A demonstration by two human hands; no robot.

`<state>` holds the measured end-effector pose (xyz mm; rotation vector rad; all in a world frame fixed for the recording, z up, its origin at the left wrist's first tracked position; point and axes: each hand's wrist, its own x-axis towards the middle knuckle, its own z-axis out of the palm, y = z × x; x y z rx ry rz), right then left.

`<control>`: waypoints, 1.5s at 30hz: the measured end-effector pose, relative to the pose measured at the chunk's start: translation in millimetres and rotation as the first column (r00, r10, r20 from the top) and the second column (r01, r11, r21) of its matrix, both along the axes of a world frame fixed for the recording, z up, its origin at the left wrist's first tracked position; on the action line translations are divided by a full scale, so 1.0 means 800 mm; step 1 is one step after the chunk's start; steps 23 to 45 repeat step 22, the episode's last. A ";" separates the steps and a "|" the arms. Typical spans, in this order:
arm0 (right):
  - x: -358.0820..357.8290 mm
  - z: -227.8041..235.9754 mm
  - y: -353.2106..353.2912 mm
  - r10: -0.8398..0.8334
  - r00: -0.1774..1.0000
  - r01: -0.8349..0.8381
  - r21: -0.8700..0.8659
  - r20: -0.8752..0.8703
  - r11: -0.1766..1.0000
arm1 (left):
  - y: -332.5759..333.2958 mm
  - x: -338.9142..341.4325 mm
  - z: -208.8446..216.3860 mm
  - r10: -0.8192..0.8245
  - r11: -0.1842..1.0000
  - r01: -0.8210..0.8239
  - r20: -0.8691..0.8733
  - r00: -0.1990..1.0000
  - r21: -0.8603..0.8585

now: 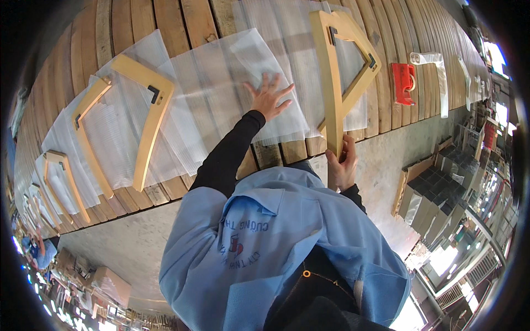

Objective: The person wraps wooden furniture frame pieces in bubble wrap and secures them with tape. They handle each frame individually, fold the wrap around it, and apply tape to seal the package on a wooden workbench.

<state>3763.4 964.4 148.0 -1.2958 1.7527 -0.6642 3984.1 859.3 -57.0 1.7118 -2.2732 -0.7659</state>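
Observation:
My left hand (269, 100) lies open, fingers spread, on a translucent white foam sheet (218, 71) on the slatted wooden table. My right hand (343, 165) is closed round the near end of a pale angled wooden frame piece (331, 83), at the table's front edge. That piece has black brackets at its bends, and a second wooden length crosses behind it. Foam sheeting lies under its far part. To the left of my left hand, another bent wooden frame piece (157, 118) with a black bracket rests on foam sheets.
Further left, more wooden frame pieces (88, 138) lie on foam along the table (127, 25). On the right are a red tape dispenser (403, 84) and a plastic-wrapped angled piece (441, 83). Boxes with dark contents (436, 187) stand on the floor at right; cartons (110, 286) are at lower left.

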 end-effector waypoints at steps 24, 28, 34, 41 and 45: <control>0.004 -0.108 0.020 0.144 0.943 -0.123 0.087 -0.301 0.989 | 0.097 0.443 -0.034 0.641 0.697 -0.709 0.355 0.681 0.102; 0.004 -0.108 0.020 0.144 0.943 -0.123 0.087 -0.301 0.989 | 0.097 0.443 -0.034 0.641 0.697 -0.709 0.355 0.681 0.102; 0.004 -0.108 0.020 0.144 0.943 -0.123 0.087 -0.301 0.989 | 0.097 0.443 -0.034 0.641 0.697 -0.709 0.355 0.681 0.102; 0.004 -0.108 0.020 0.144 0.943 -0.123 0.087 -0.301 0.989 | 0.097 0.443 -0.034 0.641 0.697 -0.709 0.355 0.681 0.102; 0.004 -0.108 0.020 0.144 0.943 -0.123 0.087 -0.301 0.989 | 0.097 0.443 -0.034 0.641 0.697 -0.709 0.355 0.681 0.102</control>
